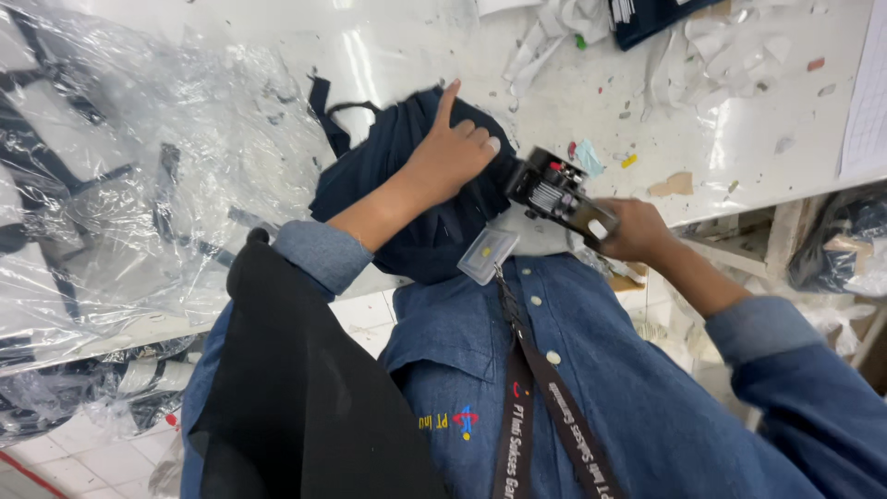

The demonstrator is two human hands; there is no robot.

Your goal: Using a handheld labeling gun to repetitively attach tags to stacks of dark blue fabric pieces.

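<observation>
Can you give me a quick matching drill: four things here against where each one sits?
Things:
1. left hand
2. tagging gun
3. clear plastic bags
4. paper scraps

Places:
A. far end of the table, upper right
B. flat on the dark garment
C. in the right hand
D. piled at the left of the table

Pairs: 1-B, 2-C, 3-D, 4-A
</observation>
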